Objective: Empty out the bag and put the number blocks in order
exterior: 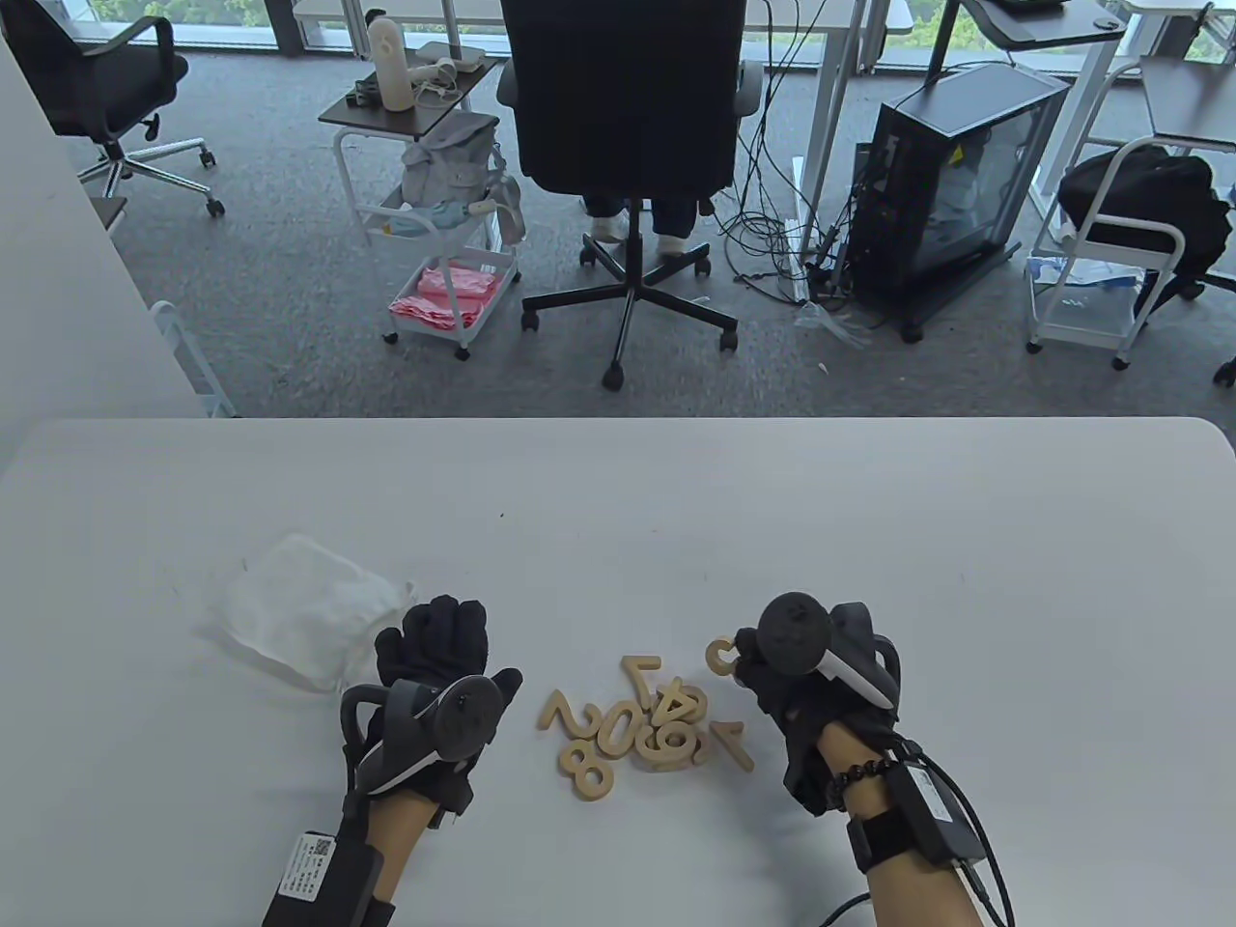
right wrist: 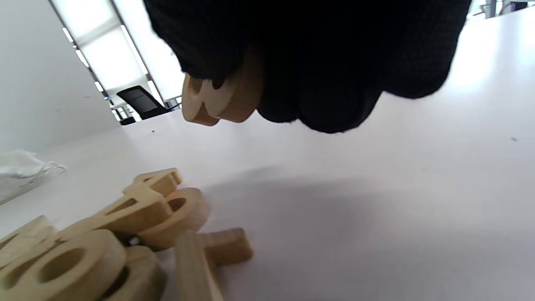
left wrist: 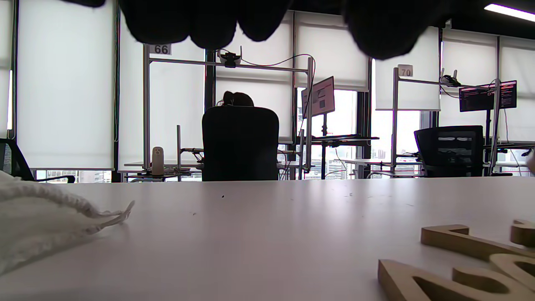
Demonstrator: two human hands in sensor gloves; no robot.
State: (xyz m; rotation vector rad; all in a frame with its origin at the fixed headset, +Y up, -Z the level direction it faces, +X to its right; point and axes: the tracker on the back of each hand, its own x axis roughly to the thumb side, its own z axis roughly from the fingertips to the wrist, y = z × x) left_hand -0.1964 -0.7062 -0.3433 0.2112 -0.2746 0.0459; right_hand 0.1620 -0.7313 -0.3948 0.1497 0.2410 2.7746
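Observation:
Several wooden number blocks lie in a loose pile on the white table, between my hands. They show in the right wrist view at lower left and in the left wrist view at lower right. My right hand grips one curved wooden block and holds it above the table, right of the pile; it also shows in the right wrist view. My left hand rests on the table left of the pile, fingers spread, holding nothing. The white mesh bag lies flat just left of it.
The bag also shows in the left wrist view and the right wrist view. Beyond the table's far edge stand a black office chair, a white cart and a computer tower.

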